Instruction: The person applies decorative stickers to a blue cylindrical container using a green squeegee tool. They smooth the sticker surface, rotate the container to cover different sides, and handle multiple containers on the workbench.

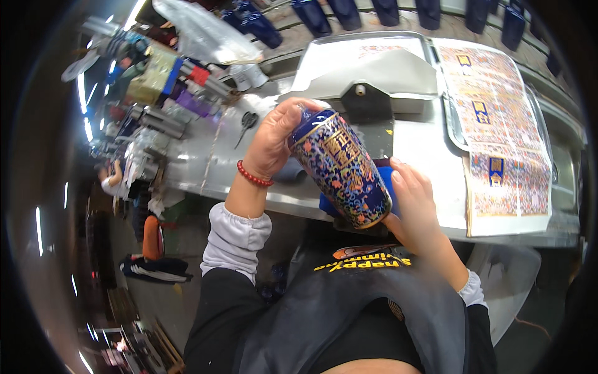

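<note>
A dark blue porcelain bottle (342, 168) with a colourful floral pattern and gold trim is tilted in front of me, its top toward the upper left. My left hand (280, 131) is closed around its neck end. At the bottle's lower right, my right hand (417, 202) is slightly blurred, its fingers stretched out apart from the side. Its thumb reaches the base. Behind the bottle, a blue pad or cloth (387, 184) shows on both sides, partly hidden.
Patterned decal sheets (498, 143) lie at the right of the metal table (208, 156). Black scissors (248, 121) rest left of my hand. A tray (367, 47) holding paper stands behind a dark bracket (367, 103). Several dark blue bottles (346, 12) line the far edge.
</note>
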Demonstrator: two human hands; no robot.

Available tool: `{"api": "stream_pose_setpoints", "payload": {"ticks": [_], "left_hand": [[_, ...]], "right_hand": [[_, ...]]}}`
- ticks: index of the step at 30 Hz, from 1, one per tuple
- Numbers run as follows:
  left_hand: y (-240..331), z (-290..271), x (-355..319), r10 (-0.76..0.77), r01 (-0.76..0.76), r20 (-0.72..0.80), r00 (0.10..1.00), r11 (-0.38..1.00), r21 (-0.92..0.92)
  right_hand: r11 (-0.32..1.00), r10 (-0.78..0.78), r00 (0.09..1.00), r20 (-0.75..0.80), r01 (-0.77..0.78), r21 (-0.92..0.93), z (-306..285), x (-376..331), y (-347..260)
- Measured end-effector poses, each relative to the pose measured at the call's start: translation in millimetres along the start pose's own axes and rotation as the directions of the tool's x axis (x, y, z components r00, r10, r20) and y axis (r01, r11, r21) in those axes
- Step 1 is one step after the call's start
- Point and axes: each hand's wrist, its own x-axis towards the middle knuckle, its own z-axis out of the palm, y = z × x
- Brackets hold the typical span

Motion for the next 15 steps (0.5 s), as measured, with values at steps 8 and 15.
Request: {"api": "stream_pose_setpoints", "payload": {"ticks": [8, 15], "left_hand": [[58, 10, -103, 0.079, 0.008, -0.281, 0.957, 0.955, 0.296], [79, 27, -224, 0.31, 0.074, -0.492, 0.814, 0.784, 0.616]], "right_hand": [[0.936, -0.133, 0.991, -0.023, 0.133, 0.327, 29, 22, 0], [0.786, -0.179, 0.958, 0.223, 0.002, 0.619, 65, 18, -32]]}}
